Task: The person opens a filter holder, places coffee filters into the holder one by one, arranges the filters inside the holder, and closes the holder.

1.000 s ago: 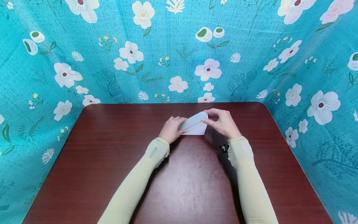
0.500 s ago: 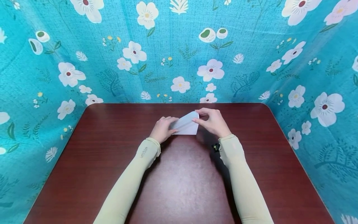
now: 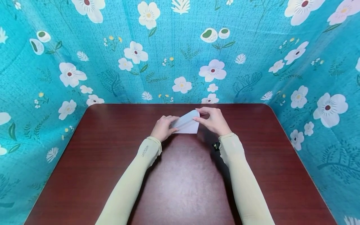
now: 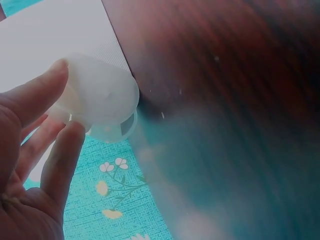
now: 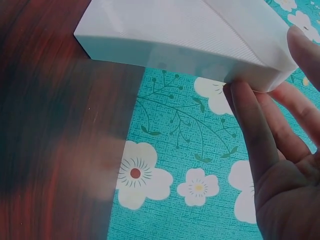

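I'm looking down at a dark reddish-brown wooden table [image 3: 185, 181] with rounded far corners and a glossy top that catches a pale sheen near its middle. A white folded paper piece [image 3: 187, 124] sits on it toward the far edge, its near edge on the wood and its far end raised. Teal flowered cloth [image 3: 180, 53] surrounds the table on three sides

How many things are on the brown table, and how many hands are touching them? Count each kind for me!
White folded paper: 1
Hands holding it: 2, the left hand and the right hand
Brown table: 1
Total: 4
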{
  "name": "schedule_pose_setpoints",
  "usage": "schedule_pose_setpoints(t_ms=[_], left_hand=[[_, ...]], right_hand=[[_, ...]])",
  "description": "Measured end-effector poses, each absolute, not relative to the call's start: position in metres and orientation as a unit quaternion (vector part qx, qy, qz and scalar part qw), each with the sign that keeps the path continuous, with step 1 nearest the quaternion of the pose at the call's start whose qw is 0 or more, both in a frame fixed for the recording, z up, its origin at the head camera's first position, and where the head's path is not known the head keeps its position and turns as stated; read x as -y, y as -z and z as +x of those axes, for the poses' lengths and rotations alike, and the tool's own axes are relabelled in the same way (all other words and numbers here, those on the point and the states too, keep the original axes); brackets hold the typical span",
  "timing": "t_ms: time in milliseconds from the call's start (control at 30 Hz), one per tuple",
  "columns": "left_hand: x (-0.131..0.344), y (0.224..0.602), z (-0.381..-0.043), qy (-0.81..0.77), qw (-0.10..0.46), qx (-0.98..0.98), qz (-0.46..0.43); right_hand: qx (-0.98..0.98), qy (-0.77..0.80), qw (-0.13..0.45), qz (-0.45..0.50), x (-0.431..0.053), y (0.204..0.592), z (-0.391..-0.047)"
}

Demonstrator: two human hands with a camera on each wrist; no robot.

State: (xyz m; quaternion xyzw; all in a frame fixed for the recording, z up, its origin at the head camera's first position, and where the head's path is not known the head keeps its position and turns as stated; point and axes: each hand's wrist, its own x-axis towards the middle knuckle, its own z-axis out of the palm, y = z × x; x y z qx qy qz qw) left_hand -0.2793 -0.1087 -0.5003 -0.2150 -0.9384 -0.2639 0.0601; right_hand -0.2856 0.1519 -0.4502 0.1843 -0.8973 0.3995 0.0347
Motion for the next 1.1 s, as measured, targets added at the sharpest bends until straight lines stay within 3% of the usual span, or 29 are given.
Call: schedule_pose_setpoints(t_ms=[800, 1100], left_hand=[[0.103, 0.499, -0.278, 0.262, 0.084, 0.941, -0.198], [0.127, 0.495, -0.268, 0.303, 0.101, 0.928, -0.191]], right_hand=[[0.900, -0.395, 0.064, 0.174, -0.149, 0.455, -0.287], [0.897, -0.405, 0.057, 0.167, -0.157, 0.460, -0.283]])
